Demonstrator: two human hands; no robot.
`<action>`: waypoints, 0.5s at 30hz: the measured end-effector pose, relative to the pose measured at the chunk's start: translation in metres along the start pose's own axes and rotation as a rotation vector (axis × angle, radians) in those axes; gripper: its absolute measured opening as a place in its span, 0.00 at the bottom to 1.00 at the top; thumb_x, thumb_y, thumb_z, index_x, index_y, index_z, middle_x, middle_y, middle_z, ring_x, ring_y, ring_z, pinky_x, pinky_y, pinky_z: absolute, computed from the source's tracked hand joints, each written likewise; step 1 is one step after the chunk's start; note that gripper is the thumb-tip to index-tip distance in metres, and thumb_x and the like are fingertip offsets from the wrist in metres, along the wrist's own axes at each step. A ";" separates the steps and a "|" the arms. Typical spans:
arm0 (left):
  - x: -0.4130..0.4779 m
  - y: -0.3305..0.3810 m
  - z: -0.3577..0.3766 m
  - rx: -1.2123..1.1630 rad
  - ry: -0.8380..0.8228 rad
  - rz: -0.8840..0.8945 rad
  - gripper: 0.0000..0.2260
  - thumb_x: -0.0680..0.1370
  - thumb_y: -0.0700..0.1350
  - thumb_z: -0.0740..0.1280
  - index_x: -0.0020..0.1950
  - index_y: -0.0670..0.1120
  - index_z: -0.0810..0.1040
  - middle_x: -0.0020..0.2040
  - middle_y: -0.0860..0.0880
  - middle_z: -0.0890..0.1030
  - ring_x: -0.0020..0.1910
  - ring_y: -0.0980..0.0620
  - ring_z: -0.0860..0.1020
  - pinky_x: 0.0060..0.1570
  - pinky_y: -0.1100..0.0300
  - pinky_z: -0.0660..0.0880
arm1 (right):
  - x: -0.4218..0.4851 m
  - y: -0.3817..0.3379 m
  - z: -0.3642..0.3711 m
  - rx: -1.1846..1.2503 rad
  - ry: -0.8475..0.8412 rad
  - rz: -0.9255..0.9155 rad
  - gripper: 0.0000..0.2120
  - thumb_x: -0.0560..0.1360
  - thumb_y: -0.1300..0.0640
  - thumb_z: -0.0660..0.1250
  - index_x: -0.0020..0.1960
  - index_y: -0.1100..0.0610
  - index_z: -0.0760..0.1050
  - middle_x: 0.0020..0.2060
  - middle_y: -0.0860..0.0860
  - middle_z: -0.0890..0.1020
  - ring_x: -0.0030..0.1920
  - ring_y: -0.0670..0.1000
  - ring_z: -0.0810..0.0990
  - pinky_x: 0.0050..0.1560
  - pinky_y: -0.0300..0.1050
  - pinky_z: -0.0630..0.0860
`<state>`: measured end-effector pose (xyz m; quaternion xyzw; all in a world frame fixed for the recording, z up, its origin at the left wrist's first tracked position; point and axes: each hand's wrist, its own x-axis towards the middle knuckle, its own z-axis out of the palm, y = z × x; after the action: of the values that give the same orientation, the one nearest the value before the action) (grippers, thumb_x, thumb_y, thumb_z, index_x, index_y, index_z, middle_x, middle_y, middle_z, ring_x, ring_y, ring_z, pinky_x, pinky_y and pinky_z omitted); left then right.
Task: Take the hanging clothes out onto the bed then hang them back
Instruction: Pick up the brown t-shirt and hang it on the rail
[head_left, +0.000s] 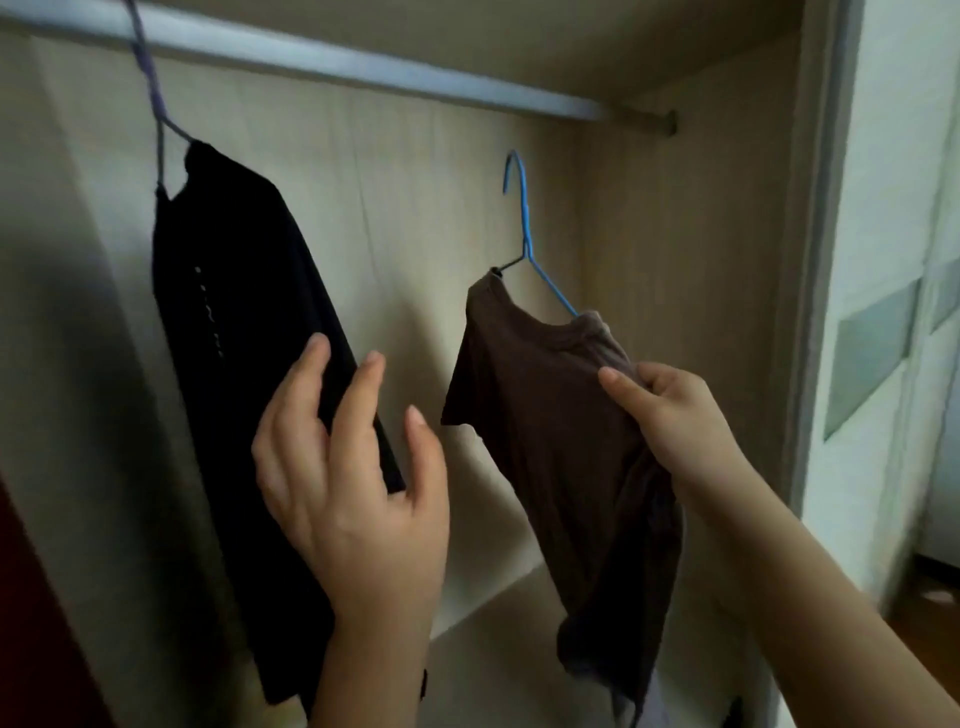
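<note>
A black garment (244, 322) hangs on a purple hanger (150, 88) from the wardrobe rail (363, 62) at the left. My left hand (353, 467) is open, its fingers touching the black garment's right edge. My right hand (670, 415) grips a brown T-shirt (545, 415) at its shoulder. The shirt sits on a blue hanger (524, 218), whose hook is free in the air below the rail.
The wardrobe's pale wooden back panel (415, 208) fills the view. A shelf surface (498, 623) lies below the clothes. A sliding door frame (826, 260) stands at the right, with a dark red edge (31, 623) at lower left.
</note>
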<state>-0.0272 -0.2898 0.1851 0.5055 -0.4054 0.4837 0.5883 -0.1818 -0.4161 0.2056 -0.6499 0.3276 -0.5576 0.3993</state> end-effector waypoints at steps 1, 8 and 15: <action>0.007 -0.002 0.003 0.039 0.000 -0.017 0.16 0.73 0.40 0.67 0.61 0.44 0.73 0.65 0.40 0.72 0.63 0.45 0.67 0.61 0.50 0.67 | 0.007 -0.002 0.007 0.011 -0.020 -0.027 0.14 0.74 0.52 0.66 0.39 0.63 0.77 0.35 0.63 0.81 0.36 0.57 0.77 0.38 0.54 0.72; 0.045 -0.014 0.018 0.113 -0.105 -0.171 0.25 0.71 0.44 0.66 0.68 0.47 0.67 0.70 0.41 0.66 0.68 0.44 0.64 0.62 0.51 0.64 | 0.047 -0.038 0.056 0.243 -0.148 -0.096 0.19 0.72 0.49 0.65 0.37 0.66 0.75 0.32 0.62 0.77 0.36 0.56 0.75 0.39 0.50 0.69; 0.036 -0.033 0.013 0.059 -0.192 -0.232 0.27 0.74 0.38 0.66 0.70 0.54 0.65 0.68 0.48 0.68 0.67 0.51 0.67 0.63 0.57 0.65 | 0.076 -0.083 0.099 0.412 -0.223 -0.128 0.18 0.77 0.56 0.62 0.45 0.74 0.74 0.37 0.62 0.76 0.39 0.57 0.75 0.42 0.50 0.70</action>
<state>0.0125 -0.2971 0.2157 0.6099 -0.3846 0.3735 0.5836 -0.0737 -0.4285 0.3080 -0.6316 0.1189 -0.5618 0.5208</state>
